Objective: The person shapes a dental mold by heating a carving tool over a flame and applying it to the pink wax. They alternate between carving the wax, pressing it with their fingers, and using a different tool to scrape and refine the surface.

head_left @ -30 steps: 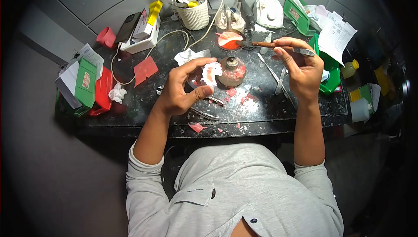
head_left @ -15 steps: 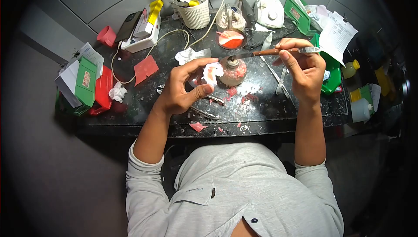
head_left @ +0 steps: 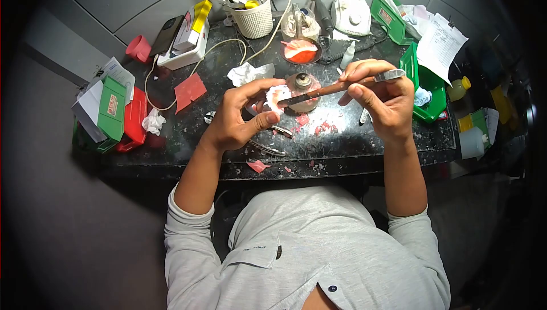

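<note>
Between the thumb and fingers of my left hand (head_left: pixel 235 117) is a small white dental cast (head_left: pixel 276 98) with pink wax on it. My right hand (head_left: pixel 383 96) grips a wax knife (head_left: pixel 327 89) by its brown wooden handle, pointing left. Its dark blade tip is right at the cast's inner side. Behind the knife stands a glass spirit burner (head_left: pixel 303 82) with a metal neck, partly covered by the handle. Pink wax scraps (head_left: pixel 323 128) lie on the black bench below, and a metal tool (head_left: pixel 268 149) rests partly under my left hand.
A pink wax sheet (head_left: pixel 190 91) and crumpled tissue (head_left: pixel 250 74) lie to the left. At the back are a dish of red wax (head_left: pixel 301 52), a white basket (head_left: pixel 253 21) of tools and a white control box (head_left: pixel 351 15). Green trays (head_left: pixel 431 96) stand at right.
My right hand has moved the wax knife down and left, from the burner's top to the dental cast. My left hand has stayed nearly still.
</note>
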`<move>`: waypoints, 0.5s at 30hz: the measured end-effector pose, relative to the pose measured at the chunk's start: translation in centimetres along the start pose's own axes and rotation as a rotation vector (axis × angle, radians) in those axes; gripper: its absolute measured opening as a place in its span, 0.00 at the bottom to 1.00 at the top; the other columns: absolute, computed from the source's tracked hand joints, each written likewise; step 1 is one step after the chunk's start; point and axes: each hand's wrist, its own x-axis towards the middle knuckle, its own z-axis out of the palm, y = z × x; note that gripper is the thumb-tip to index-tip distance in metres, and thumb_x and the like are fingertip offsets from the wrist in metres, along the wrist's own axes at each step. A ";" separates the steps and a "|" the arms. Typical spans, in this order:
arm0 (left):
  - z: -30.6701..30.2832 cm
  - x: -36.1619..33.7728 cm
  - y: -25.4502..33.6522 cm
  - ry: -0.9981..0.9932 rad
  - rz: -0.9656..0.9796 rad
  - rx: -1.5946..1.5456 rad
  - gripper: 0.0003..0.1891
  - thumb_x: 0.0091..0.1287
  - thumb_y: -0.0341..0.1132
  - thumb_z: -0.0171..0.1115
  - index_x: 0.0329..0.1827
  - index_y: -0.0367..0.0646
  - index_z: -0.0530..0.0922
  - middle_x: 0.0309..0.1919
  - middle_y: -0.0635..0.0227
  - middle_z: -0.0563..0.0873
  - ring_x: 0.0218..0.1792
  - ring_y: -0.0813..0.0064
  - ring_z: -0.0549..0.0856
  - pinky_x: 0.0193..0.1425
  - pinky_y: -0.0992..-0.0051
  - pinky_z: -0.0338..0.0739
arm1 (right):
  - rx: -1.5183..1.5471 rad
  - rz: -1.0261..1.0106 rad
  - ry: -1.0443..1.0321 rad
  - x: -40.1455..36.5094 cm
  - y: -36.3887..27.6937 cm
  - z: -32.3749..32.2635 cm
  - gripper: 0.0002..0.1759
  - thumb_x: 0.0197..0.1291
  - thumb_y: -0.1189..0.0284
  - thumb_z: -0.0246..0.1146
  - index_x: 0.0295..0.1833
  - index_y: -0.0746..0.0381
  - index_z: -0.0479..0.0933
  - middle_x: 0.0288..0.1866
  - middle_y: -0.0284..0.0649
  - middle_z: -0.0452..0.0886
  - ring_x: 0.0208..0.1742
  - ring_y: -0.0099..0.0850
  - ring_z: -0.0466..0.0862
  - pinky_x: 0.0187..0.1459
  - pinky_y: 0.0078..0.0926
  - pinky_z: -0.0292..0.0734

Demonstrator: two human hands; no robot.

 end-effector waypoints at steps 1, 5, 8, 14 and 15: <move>0.0 0.0 0.0 -0.001 -0.005 0.004 0.38 0.68 0.49 0.75 0.71 0.27 0.75 0.61 0.52 0.85 0.63 0.67 0.83 0.72 0.67 0.72 | -0.001 0.009 0.000 0.0 -0.1 0.1 0.09 0.68 0.84 0.68 0.51 0.72 0.80 0.49 0.51 0.85 0.49 0.32 0.88 0.44 0.28 0.91; 0.1 0.0 0.1 0.004 -0.007 -0.012 0.37 0.68 0.48 0.75 0.71 0.27 0.75 0.61 0.52 0.85 0.62 0.67 0.83 0.71 0.67 0.73 | -0.024 0.013 -0.008 -0.1 0.0 0.1 0.09 0.68 0.84 0.69 0.51 0.72 0.80 0.49 0.50 0.85 0.49 0.31 0.88 0.45 0.27 0.90; 0.2 0.0 0.3 0.005 -0.024 0.001 0.36 0.69 0.47 0.74 0.71 0.27 0.75 0.61 0.52 0.85 0.62 0.67 0.83 0.71 0.68 0.73 | -0.043 0.006 -0.013 -0.2 0.1 0.2 0.09 0.67 0.84 0.69 0.51 0.72 0.80 0.50 0.50 0.85 0.48 0.31 0.88 0.46 0.26 0.89; 0.2 0.0 0.1 0.017 -0.040 0.017 0.35 0.70 0.47 0.74 0.71 0.27 0.75 0.60 0.52 0.86 0.61 0.68 0.84 0.70 0.69 0.74 | -0.042 -0.032 -0.047 -0.3 0.3 0.0 0.09 0.68 0.84 0.68 0.52 0.72 0.79 0.50 0.50 0.84 0.49 0.30 0.87 0.47 0.26 0.89; 0.3 0.0 0.1 0.023 -0.037 -0.018 0.35 0.70 0.47 0.73 0.71 0.27 0.75 0.60 0.53 0.86 0.60 0.69 0.84 0.69 0.69 0.75 | -0.041 -0.032 -0.047 -0.3 0.3 -0.1 0.09 0.68 0.84 0.68 0.52 0.72 0.79 0.50 0.50 0.84 0.49 0.30 0.87 0.47 0.26 0.89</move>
